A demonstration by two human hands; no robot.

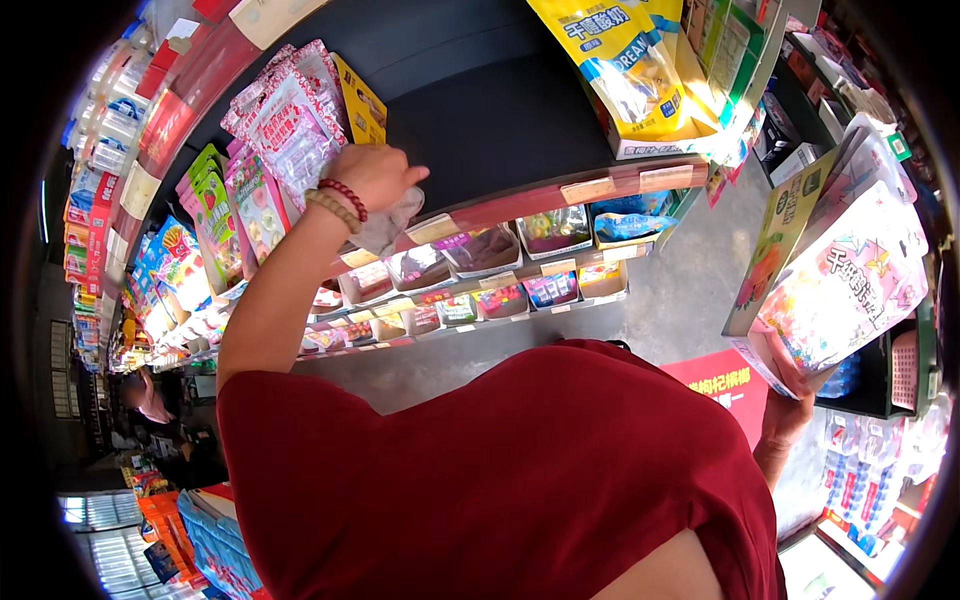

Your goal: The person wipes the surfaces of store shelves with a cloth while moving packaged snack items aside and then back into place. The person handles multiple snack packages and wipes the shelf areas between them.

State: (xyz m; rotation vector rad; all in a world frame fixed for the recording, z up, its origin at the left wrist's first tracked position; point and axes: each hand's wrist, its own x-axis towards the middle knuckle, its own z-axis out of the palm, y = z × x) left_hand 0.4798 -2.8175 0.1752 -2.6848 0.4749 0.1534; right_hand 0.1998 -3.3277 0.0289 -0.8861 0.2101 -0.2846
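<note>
My left hand (379, 176), with two beaded bracelets at its wrist, is closed around a thin greyish cloth (390, 223) at the front of the dark upper shelf (487, 127). Just beyond it stand pink-and-white candy bags (289, 112) and a yellow box (361, 101). Far to the right, my right hand (787, 420) grips the bottom of an open display box (772, 247) holding pink and clear candy bags (847, 277). That box is raised off the shelf and tilted; my right fingers are partly hidden under it.
Yellow snack bags (622, 67) stand in a carton at the shelf's right end. Lower tiers hold small candy trays (480, 251). A red shelf edge (540, 193) with price tags runs across. Bottled drinks (862, 465) stand lower right. Another person (152, 401) is far off at left.
</note>
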